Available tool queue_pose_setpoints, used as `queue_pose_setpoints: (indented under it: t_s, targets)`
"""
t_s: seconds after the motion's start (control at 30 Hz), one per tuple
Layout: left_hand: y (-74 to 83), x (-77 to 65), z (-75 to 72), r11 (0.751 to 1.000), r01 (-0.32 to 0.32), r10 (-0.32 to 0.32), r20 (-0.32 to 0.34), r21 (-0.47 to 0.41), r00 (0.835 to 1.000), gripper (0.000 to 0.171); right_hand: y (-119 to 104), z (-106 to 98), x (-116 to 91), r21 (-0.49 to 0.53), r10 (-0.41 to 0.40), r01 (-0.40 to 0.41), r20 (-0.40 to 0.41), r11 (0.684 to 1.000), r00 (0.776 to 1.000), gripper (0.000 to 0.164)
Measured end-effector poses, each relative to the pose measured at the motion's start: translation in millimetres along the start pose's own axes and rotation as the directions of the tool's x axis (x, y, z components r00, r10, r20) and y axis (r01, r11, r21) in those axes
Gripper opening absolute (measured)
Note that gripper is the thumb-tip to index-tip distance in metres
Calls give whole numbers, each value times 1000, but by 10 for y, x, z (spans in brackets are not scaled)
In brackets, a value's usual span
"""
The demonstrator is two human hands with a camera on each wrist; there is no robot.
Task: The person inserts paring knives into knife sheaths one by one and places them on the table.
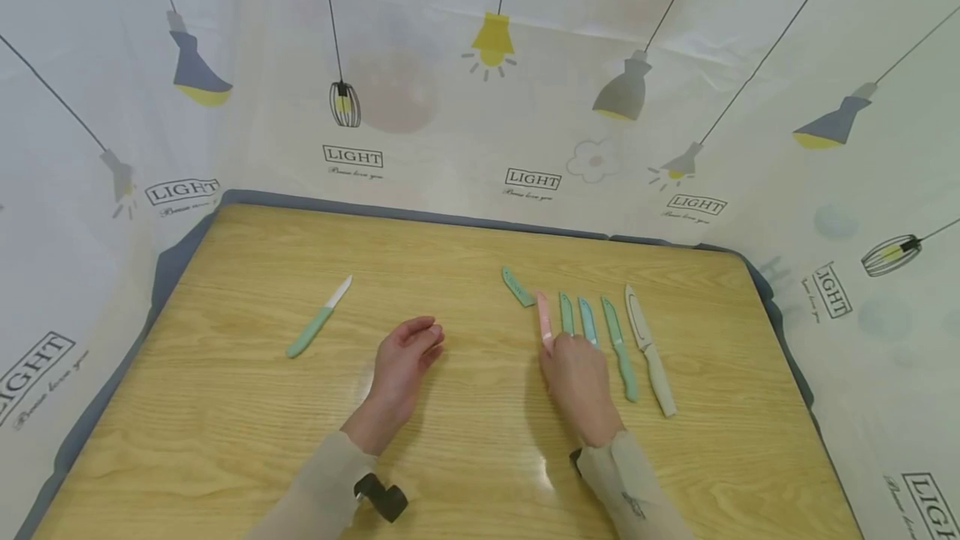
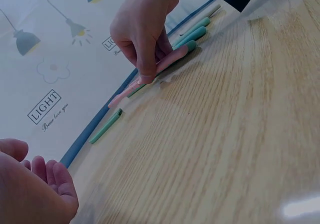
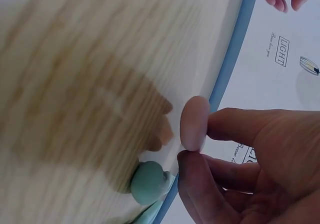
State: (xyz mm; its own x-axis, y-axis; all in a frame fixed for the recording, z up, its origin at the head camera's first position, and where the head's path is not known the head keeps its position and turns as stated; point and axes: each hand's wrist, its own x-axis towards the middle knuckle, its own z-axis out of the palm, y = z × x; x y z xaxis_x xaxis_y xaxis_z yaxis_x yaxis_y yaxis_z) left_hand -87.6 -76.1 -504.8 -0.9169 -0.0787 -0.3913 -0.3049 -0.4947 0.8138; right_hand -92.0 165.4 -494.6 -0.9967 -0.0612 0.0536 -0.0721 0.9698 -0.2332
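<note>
My right hand (image 1: 581, 382) pinches the handle of a pink knife (image 1: 544, 317) between thumb and fingers. In the right wrist view the rounded butt of the pink handle (image 3: 194, 124) faces the camera, above the table. Beside it, partly hidden under the hand in the head view, are a green knife (image 1: 566, 312) and a blue knife (image 1: 587, 321). My left hand (image 1: 401, 365) is held over the middle of the table with loosely bent fingers and nothing in it. Left of it lies a green-handled knife (image 1: 318, 327) with a bare white blade.
An empty green blade cover (image 1: 517, 287) lies beyond the pink knife's tip. Right of my right hand, another green knife (image 1: 615, 340) and a larger cream-handled knife (image 1: 660, 382) complete the row. A patterned curtain (image 1: 450, 148) hangs around the wooden table (image 1: 465, 473).
</note>
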Motion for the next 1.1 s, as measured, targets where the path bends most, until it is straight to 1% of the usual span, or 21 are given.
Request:
queue_pose_setpoints:
  t_s: [0.2,0.33,0.5,0.77,0.93,1.1]
  targets:
    - [19,-9,-59,1000,-8,9,-20,19,1000,37,8,16,12,-18,-32,32,-13,999,999,33]
    - [33,-20,-88,1000,-7,7,-14,28,1000,38,-1,16,9,-37,-61,61,-23,997,998,38]
    - [59,-22,-105,1000,2,-1,-14,30,1000,34,-4,22,16,-53,-80,78,-24,996,997,40]
    - [88,-20,-120,1000,9,-9,-9,12,1000,36,1,30,35,-40,-64,64,7,997,998,44]
    - [77,-19,-128,1000,14,-14,-6,23,1000,39,2,25,35,-56,-65,66,22,996,998,44]
    - [60,-13,-121,999,9,-8,-14,31,1000,37,-2,7,26,-59,-57,58,23,997,998,46]
